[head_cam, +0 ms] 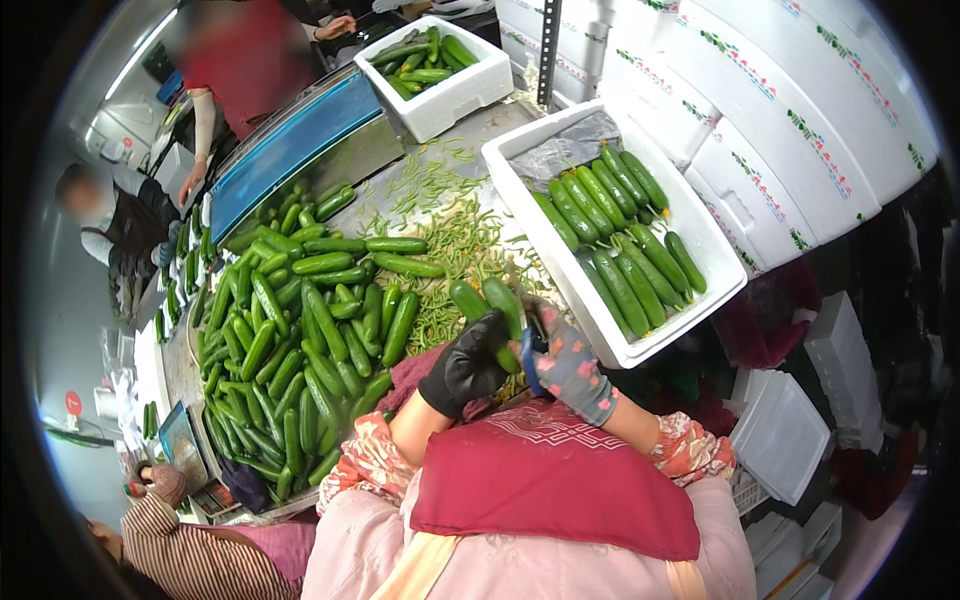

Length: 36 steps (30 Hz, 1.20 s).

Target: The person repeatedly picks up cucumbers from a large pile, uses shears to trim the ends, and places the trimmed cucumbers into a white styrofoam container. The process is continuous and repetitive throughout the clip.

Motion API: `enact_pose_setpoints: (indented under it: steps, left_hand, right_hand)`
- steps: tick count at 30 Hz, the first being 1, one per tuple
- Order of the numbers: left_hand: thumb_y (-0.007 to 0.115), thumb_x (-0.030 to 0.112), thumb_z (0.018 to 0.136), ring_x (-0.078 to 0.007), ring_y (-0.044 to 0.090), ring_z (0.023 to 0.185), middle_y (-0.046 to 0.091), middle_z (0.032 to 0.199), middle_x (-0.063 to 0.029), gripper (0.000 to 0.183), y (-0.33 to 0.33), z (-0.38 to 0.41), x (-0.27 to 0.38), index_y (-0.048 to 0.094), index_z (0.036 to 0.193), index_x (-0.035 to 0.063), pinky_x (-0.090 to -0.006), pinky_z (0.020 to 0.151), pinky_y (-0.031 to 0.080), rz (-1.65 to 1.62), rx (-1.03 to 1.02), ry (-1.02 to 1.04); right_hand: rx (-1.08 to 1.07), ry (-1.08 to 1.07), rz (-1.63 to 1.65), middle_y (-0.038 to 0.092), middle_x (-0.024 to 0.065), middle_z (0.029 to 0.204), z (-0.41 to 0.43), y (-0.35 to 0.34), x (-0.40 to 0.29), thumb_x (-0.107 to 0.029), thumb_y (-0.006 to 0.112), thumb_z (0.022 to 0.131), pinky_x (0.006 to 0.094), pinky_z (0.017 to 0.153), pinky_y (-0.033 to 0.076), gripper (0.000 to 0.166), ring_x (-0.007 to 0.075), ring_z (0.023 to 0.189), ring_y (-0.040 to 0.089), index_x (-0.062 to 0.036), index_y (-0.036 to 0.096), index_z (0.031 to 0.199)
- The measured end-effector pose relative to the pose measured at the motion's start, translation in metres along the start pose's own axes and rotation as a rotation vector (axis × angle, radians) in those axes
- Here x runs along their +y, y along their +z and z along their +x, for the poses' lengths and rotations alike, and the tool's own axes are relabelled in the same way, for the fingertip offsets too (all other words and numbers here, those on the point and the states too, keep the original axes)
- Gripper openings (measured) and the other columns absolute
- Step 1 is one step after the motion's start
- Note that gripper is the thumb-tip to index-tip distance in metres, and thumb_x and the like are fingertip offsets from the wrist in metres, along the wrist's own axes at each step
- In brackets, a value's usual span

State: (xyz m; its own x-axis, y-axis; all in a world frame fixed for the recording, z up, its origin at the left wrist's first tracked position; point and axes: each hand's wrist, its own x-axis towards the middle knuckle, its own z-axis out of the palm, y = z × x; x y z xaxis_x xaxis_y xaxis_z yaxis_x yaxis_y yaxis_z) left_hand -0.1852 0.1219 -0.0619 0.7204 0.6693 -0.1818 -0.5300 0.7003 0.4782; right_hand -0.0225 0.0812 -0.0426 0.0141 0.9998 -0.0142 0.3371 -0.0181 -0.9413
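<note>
My left hand (466,363), in a black glove, holds two green cucumbers (501,300) side by side, with their ends pointing away from me. A grey flowered glove covers my right hand (574,367), which grips blue-handled scissors (531,360) close against the cucumbers; the blades are partly hidden. To the left lies a large heap of cucumbers (322,322). Cut green stem ends (457,259) are scattered over the metal table beyond my hands. At the right, a white foam box (660,352) holds rows of cucumbers (637,277) and a grey plastic liner.
A second foam box (442,112) with cucumbers stands at the table's far end. Beside the heap is a raised blue-topped panel (300,150). Stacked white foam boxes (780,135) and a perforated metal post (549,52) rise at the right. Several people stand around the left and far sides.
</note>
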Motion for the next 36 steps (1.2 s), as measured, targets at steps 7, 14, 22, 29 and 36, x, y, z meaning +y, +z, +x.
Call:
enact_pose_setpoints:
  steps: [7,14,22,29,36]
  left_hand:
    - [0.063,0.014,0.079,-0.014,0.059,0.087,0.062,0.101,-0.0056,0.036,0.008,-0.007,0.035,0.054,0.111,0.0023,-0.0281,0.074,0.047,0.303,0.077,0.143]
    - [0.068,0.012,0.074,-0.0097,0.055,0.067,0.06,0.082,-0.0028,0.038,0.021,-0.021,0.06,0.055,0.108,0.0012,-0.0232,0.059,0.044,0.84,0.121,-0.016]
    - [0.068,0.009,0.07,-0.0061,0.049,0.059,0.056,0.074,0.0007,0.033,0.022,-0.02,0.068,0.057,0.101,0.0024,-0.0205,0.052,0.039,0.881,0.091,-0.055]
    - [0.067,0.008,0.071,-0.005,0.048,0.057,0.056,0.073,0.0015,0.029,0.021,-0.025,0.071,0.058,0.098,0.0028,-0.0201,0.05,0.038,0.888,0.066,-0.219]
    - [0.069,0.012,0.073,-0.0041,0.046,0.053,0.055,0.069,0.0021,0.029,0.011,-0.026,0.071,0.058,0.098,0.0029,-0.0194,0.046,0.036,1.003,0.168,-0.207]
  right_hand:
    - [0.217,-0.465,-0.308,0.058,0.0146,0.096,0.002,0.0,0.007,-0.019,0.066,0.078,0.0343,0.075,0.049,0.038,0.0276,0.086,0.059,-0.0048,0.054,0.111]
    - [-0.308,-0.089,-0.105,0.048,0.0191,0.119,-0.017,-0.037,0.003,-0.013,0.066,0.072,0.038,0.088,0.044,0.028,0.0355,0.104,0.051,-0.0222,0.065,0.099]
    - [-0.223,-0.557,-0.429,0.054,0.0197,0.111,-0.03,-0.046,0.024,-0.018,0.062,0.078,0.0352,0.087,0.043,0.029,0.032,0.097,0.056,-0.0177,0.062,0.106]
    - [-0.287,0.073,-0.08,0.057,0.0128,0.089,-0.026,-0.035,-0.004,-0.023,0.061,0.079,0.0316,0.073,0.044,0.04,0.0224,0.081,0.055,0.0003,0.051,0.11]
    - [-0.236,0.046,-0.001,0.049,0.0039,0.071,-0.023,-0.022,0.005,-0.014,0.05,0.084,0.0253,0.057,0.039,0.014,0.0102,0.066,0.047,-0.0017,0.051,0.091]
